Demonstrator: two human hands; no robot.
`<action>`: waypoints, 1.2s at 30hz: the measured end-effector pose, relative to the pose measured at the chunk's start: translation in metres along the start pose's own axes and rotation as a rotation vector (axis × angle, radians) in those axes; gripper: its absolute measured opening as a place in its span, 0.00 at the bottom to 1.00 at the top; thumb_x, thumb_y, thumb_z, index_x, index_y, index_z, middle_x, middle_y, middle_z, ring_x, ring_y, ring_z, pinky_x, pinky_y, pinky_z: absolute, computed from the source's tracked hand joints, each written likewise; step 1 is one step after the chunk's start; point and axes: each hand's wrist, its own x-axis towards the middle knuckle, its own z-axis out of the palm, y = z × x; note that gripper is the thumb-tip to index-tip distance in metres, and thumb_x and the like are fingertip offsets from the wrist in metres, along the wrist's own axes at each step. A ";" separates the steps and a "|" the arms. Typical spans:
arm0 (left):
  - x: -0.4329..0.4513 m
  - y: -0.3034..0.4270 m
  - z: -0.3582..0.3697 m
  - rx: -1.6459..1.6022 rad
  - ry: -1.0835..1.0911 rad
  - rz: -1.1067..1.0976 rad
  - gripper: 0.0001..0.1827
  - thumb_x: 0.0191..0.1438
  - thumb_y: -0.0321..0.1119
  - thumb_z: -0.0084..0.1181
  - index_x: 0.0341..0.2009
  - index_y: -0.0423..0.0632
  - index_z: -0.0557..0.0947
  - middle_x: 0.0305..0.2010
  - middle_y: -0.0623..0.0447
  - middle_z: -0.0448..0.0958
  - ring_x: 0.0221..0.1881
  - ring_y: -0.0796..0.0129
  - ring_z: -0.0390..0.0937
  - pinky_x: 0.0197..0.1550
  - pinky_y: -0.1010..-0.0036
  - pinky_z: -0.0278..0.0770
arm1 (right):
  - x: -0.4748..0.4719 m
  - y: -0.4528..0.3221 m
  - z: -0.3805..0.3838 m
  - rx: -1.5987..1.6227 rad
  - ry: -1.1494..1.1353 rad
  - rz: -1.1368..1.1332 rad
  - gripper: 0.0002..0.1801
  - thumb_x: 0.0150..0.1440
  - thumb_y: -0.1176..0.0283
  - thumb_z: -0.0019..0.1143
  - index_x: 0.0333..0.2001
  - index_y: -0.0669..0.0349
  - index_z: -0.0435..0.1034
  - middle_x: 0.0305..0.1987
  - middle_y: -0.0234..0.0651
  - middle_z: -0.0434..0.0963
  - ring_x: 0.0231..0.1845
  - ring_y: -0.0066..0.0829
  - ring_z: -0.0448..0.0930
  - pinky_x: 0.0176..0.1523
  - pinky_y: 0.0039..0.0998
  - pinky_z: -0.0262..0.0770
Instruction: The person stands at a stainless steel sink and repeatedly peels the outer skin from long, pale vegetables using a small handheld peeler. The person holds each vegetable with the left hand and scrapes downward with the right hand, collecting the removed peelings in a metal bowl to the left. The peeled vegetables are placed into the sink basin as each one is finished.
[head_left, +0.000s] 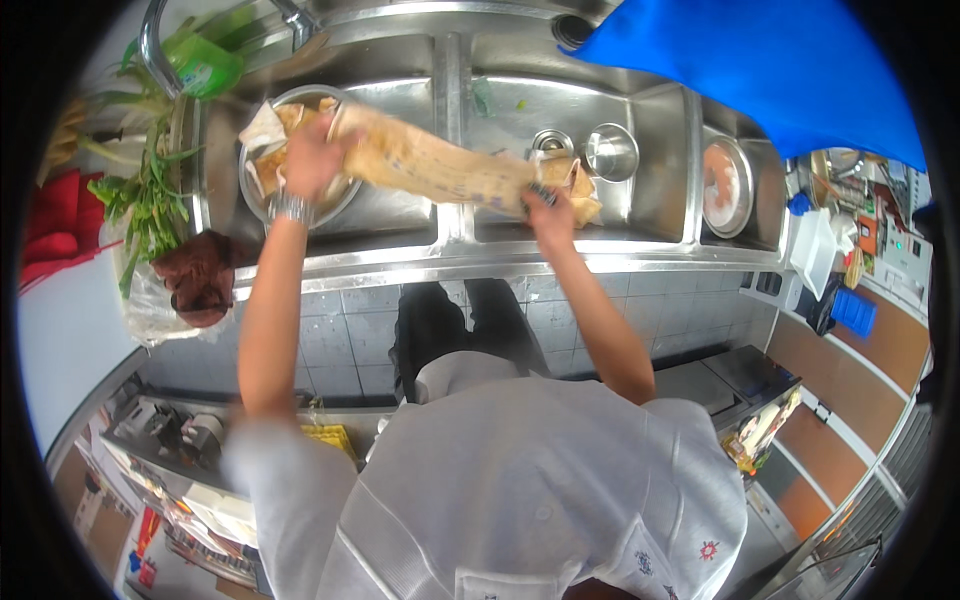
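A long tan strip of what looks like animal skin or hide, with bluish marks on it, stretches between my hands above the sinks. My left hand, with a metal watch at the wrist, grips its left end over a round metal bowl. That bowl holds more folded tan and white pieces. The strip's right end is in my right hand, which also has a small dark object at the fingers, too unclear to name. Beside this hand, further similar pieces lie in the middle sink basin.
A steel cup stands in the middle basin. In the right basin sits a metal bowl with pinkish contents. Leafy green stalks and a dark brown cloth lie left of the sinks. A faucet arches at upper left; blue material hangs at upper right.
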 end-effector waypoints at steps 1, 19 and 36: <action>0.030 0.010 0.001 0.029 0.016 0.052 0.15 0.58 0.38 0.67 0.45 0.43 0.86 0.39 0.53 0.86 0.38 0.74 0.82 0.42 0.75 0.79 | -0.018 0.009 0.013 0.181 0.016 0.035 0.19 0.57 0.72 0.67 0.48 0.65 0.67 0.43 0.38 0.78 0.42 0.31 0.81 0.40 0.33 0.84; 0.017 -0.066 0.180 0.399 0.156 0.051 0.56 0.47 0.53 0.70 0.71 0.42 0.53 0.71 0.30 0.55 0.65 0.31 0.64 0.59 0.46 0.73 | -0.095 0.062 0.122 0.411 0.090 0.381 0.23 0.62 0.70 0.62 0.55 0.61 0.60 0.45 0.39 0.78 0.41 0.34 0.84 0.45 0.36 0.85; -0.033 -0.070 0.140 0.661 -0.217 0.096 0.65 0.46 0.61 0.70 0.78 0.57 0.44 0.73 0.33 0.57 0.66 0.34 0.65 0.63 0.46 0.69 | 0.065 -0.023 0.070 -0.496 -0.185 -0.565 0.15 0.62 0.65 0.57 0.46 0.65 0.68 0.37 0.49 0.76 0.39 0.46 0.79 0.45 0.41 0.75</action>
